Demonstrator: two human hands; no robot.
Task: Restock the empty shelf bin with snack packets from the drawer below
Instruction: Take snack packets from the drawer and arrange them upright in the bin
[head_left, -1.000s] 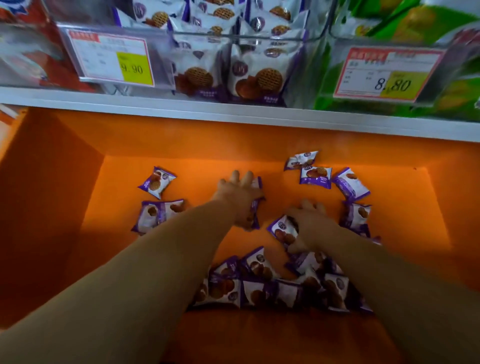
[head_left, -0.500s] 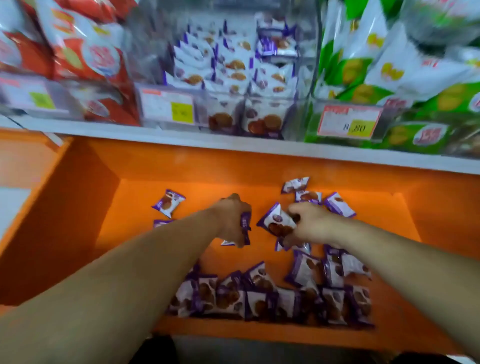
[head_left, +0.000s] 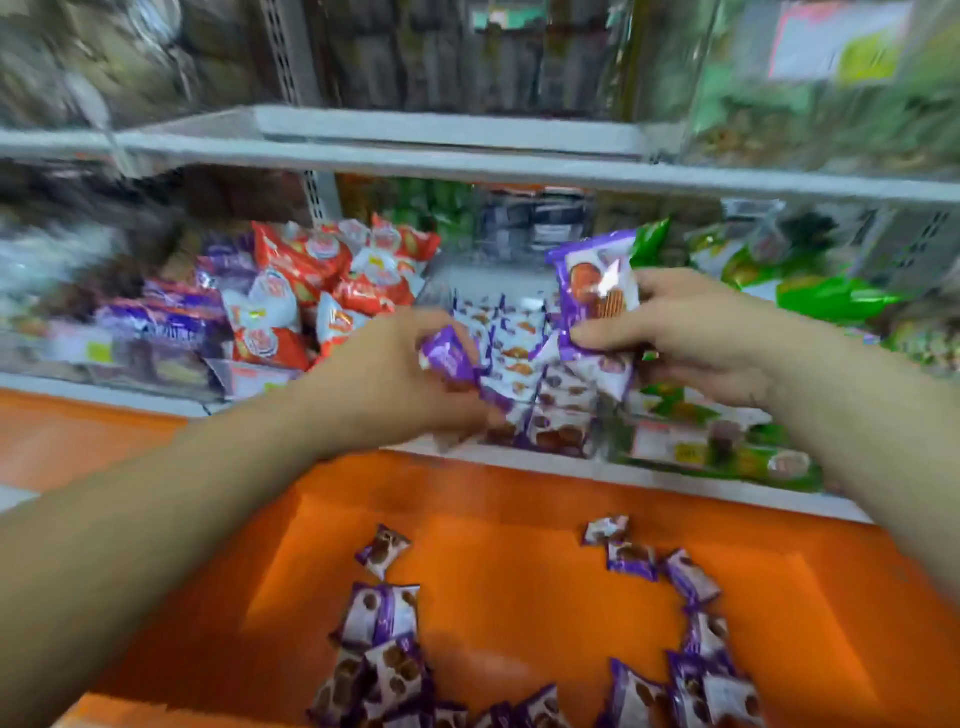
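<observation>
My left hand (head_left: 395, 374) grips a purple-and-white snack packet (head_left: 448, 356) in front of the clear shelf bin (head_left: 524, 410). My right hand (head_left: 691, 332) holds another purple packet (head_left: 595, 288) upright, with one more tucked beneath its fingers, just above the same bin. Inside the bin stand rows of matching purple packets (head_left: 511, 345). Below, the orange drawer (head_left: 509, 577) has several loose purple packets (head_left: 382, 618) scattered over its floor.
Red-and-white snack packs (head_left: 322, 291) fill the bin to the left, green packs (head_left: 831, 299) the bin to the right. A white shelf edge (head_left: 467, 161) runs above the bins, and price tags (head_left: 670, 441) front them. The picture is blurred.
Both hands have risen out of the drawer with packets and now hover at the shelf bin. The camera has tilted up from the drawer toward the shelves.
</observation>
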